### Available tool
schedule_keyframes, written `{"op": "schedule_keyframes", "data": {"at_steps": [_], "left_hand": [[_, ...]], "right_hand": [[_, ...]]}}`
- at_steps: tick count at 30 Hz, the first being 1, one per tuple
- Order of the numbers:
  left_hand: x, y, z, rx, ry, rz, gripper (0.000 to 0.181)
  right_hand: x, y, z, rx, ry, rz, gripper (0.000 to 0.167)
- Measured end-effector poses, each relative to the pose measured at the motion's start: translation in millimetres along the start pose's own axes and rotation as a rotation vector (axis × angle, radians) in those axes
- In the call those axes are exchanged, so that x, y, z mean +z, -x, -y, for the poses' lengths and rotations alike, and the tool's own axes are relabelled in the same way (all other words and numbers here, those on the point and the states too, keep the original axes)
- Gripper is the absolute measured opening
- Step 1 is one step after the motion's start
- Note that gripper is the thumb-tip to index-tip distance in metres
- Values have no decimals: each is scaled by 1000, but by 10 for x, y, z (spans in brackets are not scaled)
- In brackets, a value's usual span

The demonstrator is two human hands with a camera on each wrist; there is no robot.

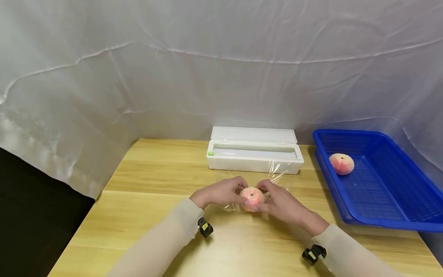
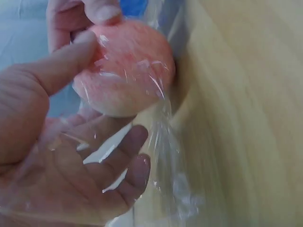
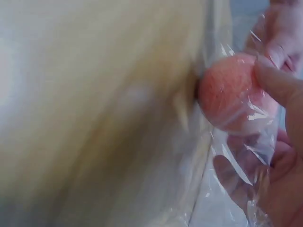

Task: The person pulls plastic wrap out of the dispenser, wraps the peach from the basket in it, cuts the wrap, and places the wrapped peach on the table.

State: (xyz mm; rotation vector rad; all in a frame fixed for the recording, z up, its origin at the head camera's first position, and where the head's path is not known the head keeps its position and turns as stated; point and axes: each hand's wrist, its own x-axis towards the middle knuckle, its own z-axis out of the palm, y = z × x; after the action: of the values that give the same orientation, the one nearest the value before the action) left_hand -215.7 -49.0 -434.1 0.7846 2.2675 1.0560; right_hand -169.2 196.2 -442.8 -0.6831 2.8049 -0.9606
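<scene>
A pink and cream peach (image 1: 252, 199) sits between both hands near the middle of the table. Clear plastic wrap (image 2: 165, 156) lies over its front and trails off in loose creases. My left hand (image 1: 225, 192) grips the peach from the left, its thumb pressing the wrapped side. From the right, my right hand (image 1: 284, 203) holds it too, with the thumb on the film in the right wrist view. Some fingers of both hands show through the transparent film. The peach's underside is hidden in the head view.
Behind the hands stands a white wrap dispenser box (image 1: 254, 163) with its lid raised and a roll inside. At right, a blue plastic basket (image 1: 349, 209) contains a second peach (image 1: 342, 164). Grey cloth (image 1: 221, 84) hangs behind the wooden table (image 1: 145, 184).
</scene>
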Motion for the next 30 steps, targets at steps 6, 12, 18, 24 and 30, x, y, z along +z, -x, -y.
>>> {"op": "schedule_keyframes", "data": {"at_steps": [6, 12, 18, 24, 30], "left_hand": [[-47, -60, 55, -55, 47, 18, 40], [-72, -128, 9, -50, -107, -33, 32], [-93, -168, -13, -62, -117, -32, 28], [-200, -87, -7, -84, -158, -96, 56], [-378, 153, 47, -83, -130, -202, 42]], "right_hand": [[-87, -154, -87, 1, -56, 101, 42], [-135, -262, -129, 16, -105, 130, 39], [-157, -349, -164, 72, -144, 149, 40], [-178, -455, -182, 95, -157, 184, 40], [-213, -544, -192, 141, -194, 229, 41]]}}
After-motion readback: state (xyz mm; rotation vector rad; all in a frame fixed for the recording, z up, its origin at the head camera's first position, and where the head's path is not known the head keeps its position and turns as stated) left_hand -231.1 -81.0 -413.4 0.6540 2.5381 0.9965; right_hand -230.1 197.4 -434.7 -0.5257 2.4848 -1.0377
